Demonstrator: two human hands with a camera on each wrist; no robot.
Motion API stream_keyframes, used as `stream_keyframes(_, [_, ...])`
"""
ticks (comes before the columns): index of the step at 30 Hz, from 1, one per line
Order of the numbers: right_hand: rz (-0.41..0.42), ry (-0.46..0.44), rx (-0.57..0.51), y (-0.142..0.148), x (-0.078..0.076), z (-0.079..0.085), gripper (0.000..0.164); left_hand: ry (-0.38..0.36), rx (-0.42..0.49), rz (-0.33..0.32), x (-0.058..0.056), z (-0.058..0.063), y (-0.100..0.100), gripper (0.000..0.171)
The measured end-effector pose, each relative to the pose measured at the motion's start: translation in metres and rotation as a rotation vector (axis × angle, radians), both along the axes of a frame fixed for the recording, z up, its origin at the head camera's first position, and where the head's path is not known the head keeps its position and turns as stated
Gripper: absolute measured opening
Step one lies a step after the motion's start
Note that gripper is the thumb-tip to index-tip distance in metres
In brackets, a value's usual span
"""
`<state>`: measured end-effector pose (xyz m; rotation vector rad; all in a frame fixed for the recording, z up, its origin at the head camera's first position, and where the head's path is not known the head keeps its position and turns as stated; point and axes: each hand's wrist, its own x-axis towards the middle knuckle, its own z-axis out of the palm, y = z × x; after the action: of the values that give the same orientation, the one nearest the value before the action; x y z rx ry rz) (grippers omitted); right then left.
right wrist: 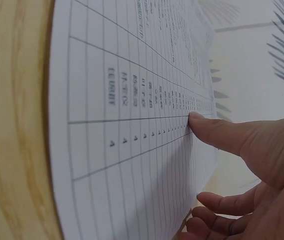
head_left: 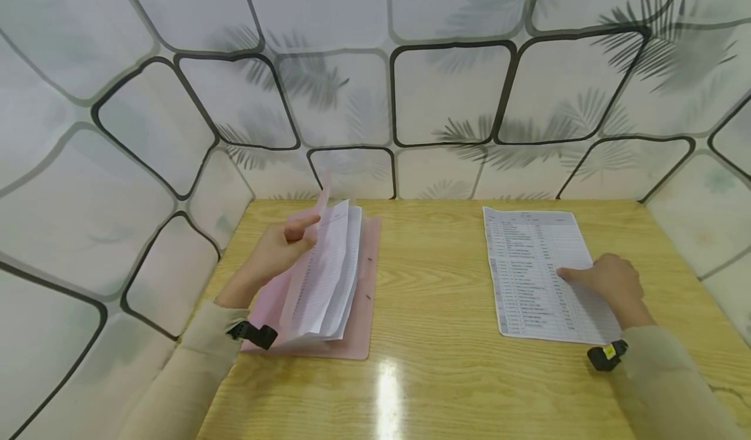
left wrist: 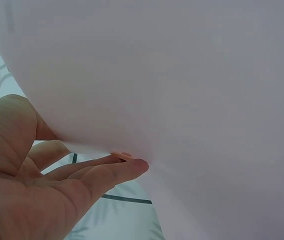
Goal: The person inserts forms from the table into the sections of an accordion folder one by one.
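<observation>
On the left side of the table, a pink folder (head_left: 371,277) stands partly opened, with several printed white sheets (head_left: 334,264) fanned up inside it. My left hand (head_left: 278,248) pinches the raised pink cover by its outer edge; in the left wrist view the pale cover (left wrist: 181,85) fills most of the picture, above the fingers. To the right lies a printed list sheet (head_left: 528,277) with rows and columns. The thumb of my right hand (head_left: 613,283) touches its print, while the other fingers (right wrist: 226,202) are loosely bent by the sheet's right edge.
A light wooden table (head_left: 428,283) carries both papers, with bare wood between them. Patterned fabric panels (head_left: 452,94) with dark outlines and leaf prints rise behind the table and along its sides. A black wrist camera (head_left: 252,334) is strapped over the left sleeve.
</observation>
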<state>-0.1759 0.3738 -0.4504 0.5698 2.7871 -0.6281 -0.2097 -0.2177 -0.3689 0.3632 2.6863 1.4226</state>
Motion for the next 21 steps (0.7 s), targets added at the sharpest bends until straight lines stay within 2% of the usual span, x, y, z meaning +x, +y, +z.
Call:
stream_keyframes(11, [0.013,0.061,-0.014,0.0,-0.0013,-0.0032,0.089,0.01,-0.001,-0.006,0.0011,-0.0002,-0.0015,0.047])
stream_keyframes(15, [0.012,0.068,-0.041,-0.0013,-0.002,-0.0036,0.09,0.014,-0.005,-0.005,0.002,-0.0006,-0.0018,0.047])
stream_keyframes(21, [-0.004,0.073,-0.088,0.0017,-0.0026,-0.0068,0.101,0.006,0.001,-0.006,0.0035,0.0011,-0.0017,0.047])
